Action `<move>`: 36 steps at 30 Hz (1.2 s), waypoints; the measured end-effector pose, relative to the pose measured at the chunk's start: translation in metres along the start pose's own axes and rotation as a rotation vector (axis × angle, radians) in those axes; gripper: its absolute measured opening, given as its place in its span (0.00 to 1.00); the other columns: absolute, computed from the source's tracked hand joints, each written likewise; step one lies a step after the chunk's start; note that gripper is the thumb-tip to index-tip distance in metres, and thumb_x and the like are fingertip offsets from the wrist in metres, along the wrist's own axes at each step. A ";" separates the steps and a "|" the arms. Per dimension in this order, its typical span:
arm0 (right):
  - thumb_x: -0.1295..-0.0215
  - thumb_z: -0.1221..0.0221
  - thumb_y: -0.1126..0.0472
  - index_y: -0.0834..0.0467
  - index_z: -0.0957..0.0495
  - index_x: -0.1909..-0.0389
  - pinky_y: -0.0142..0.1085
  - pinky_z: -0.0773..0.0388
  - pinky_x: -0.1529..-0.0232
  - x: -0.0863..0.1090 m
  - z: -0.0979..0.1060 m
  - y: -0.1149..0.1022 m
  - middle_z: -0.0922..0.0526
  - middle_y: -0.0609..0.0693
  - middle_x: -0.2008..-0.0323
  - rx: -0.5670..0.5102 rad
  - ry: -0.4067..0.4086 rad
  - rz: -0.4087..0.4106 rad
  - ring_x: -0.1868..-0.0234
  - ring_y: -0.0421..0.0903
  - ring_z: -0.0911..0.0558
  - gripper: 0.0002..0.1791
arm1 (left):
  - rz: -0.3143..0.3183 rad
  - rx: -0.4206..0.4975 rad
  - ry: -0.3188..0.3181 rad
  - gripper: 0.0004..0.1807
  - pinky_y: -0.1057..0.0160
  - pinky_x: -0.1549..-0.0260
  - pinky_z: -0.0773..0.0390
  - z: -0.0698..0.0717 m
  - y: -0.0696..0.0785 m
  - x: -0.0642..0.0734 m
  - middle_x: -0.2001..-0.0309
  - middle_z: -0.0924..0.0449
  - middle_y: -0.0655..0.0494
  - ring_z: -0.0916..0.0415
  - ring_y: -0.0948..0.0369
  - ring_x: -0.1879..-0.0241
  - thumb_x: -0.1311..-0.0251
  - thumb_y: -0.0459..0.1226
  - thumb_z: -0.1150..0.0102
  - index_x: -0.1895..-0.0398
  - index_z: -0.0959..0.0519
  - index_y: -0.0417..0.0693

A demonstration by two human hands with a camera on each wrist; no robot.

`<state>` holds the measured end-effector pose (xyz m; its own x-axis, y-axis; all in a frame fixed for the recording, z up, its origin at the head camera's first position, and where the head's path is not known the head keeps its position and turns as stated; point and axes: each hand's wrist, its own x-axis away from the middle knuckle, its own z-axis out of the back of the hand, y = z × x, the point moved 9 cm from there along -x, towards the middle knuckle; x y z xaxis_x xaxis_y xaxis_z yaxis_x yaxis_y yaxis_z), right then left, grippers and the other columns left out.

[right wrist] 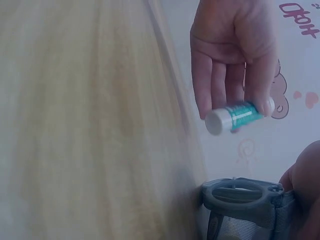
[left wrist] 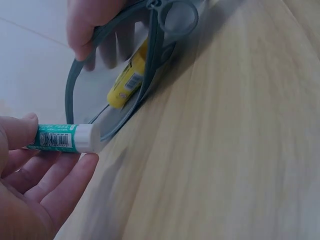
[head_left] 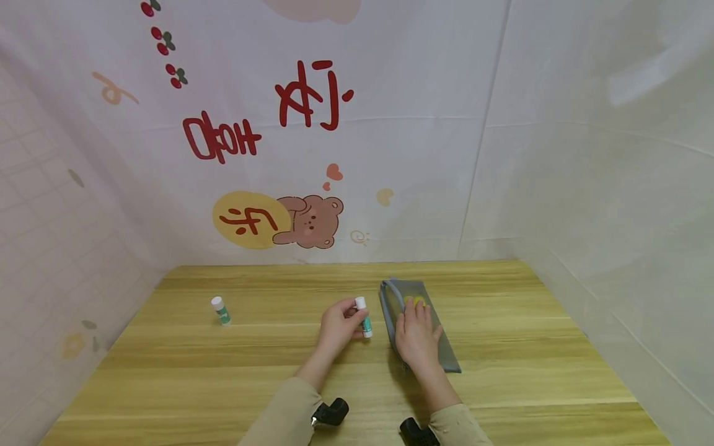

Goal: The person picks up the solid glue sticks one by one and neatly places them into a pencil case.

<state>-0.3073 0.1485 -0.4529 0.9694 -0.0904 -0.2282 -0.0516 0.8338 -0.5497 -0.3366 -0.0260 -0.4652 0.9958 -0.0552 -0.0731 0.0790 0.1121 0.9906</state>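
Between the thumb and fingers of my left hand (head_left: pixel 336 325) is a glue stick (head_left: pixel 365 322) with a teal label and white ends. It points toward the mouth of a grey zip pouch (head_left: pixel 448 356) in the left wrist view, overlapping its rim there. My right hand (head_left: pixel 417 339) lies over the pouch and grips its edge, the mouth standing apart. Inside the pouch, a yellow tube with a barcode (left wrist: pixel 125 87), like another glue stick, shows through the opening. The pouch's zip ring (left wrist: pixel 192 22) hangs at the rim.
A second teal-and-white glue stick (head_left: pixel 221 311) sits at the left of the wooden table (head_left: pixel 251 371). A printed white cloth (head_left: pixel 418 155) hangs behind the table's far edge and down both sides.
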 end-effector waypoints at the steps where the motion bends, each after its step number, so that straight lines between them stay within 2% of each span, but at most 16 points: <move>1: 0.23 0.55 0.60 0.71 0.38 0.31 0.81 0.54 0.43 0.000 0.000 0.000 0.41 0.74 0.31 0.001 0.001 0.001 0.29 0.72 0.45 0.27 | -0.003 0.004 -0.005 0.16 0.54 0.73 0.14 -0.003 0.000 -0.001 0.65 0.21 0.46 0.17 0.53 0.70 0.37 0.31 0.35 0.49 0.21 0.30; 10: 0.24 0.55 0.60 0.71 0.37 0.31 0.80 0.52 0.43 0.000 0.003 0.000 0.39 0.74 0.32 0.004 0.017 0.002 0.30 0.72 0.44 0.27 | 0.037 0.045 -0.032 0.16 0.55 0.74 0.14 -0.024 -0.005 -0.006 0.66 0.19 0.47 0.16 0.52 0.72 0.37 0.31 0.36 0.49 0.21 0.29; 13: 0.24 0.55 0.60 0.71 0.37 0.31 0.80 0.52 0.43 0.000 0.003 0.000 0.39 0.74 0.32 0.003 0.018 0.000 0.30 0.72 0.44 0.27 | 0.039 0.036 -0.036 0.15 0.56 0.76 0.14 -0.029 -0.006 -0.007 0.68 0.19 0.48 0.17 0.53 0.73 0.36 0.32 0.36 0.50 0.20 0.31; 22: 0.24 0.54 0.60 0.71 0.37 0.31 0.80 0.51 0.43 0.000 0.004 -0.001 0.39 0.74 0.32 0.008 0.020 -0.003 0.29 0.71 0.44 0.26 | 0.100 0.006 -0.034 0.16 0.57 0.77 0.15 -0.040 -0.008 -0.011 0.68 0.20 0.49 0.18 0.57 0.73 0.37 0.34 0.34 0.49 0.19 0.33; 29: 0.23 0.55 0.59 0.71 0.37 0.31 0.79 0.50 0.42 0.000 0.007 -0.001 0.38 0.73 0.32 0.001 0.028 -0.007 0.29 0.71 0.43 0.26 | 0.105 -0.050 -0.028 0.13 0.58 0.81 0.16 -0.051 -0.012 -0.017 0.72 0.19 0.52 0.20 0.59 0.80 0.39 0.36 0.32 0.56 0.17 0.35; 36: 0.23 0.56 0.59 0.71 0.38 0.31 0.79 0.50 0.42 0.000 0.007 -0.001 0.39 0.73 0.31 -0.002 0.016 -0.009 0.29 0.71 0.44 0.27 | 0.094 -0.120 -0.014 0.10 0.61 0.86 0.18 -0.057 -0.013 -0.020 0.75 0.18 0.55 0.21 0.59 0.85 0.40 0.36 0.31 0.62 0.16 0.37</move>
<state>-0.3056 0.1510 -0.4468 0.9658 -0.1066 -0.2362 -0.0436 0.8318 -0.5533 -0.3546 0.0306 -0.4830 0.9984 -0.0526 0.0219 -0.0090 0.2353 0.9719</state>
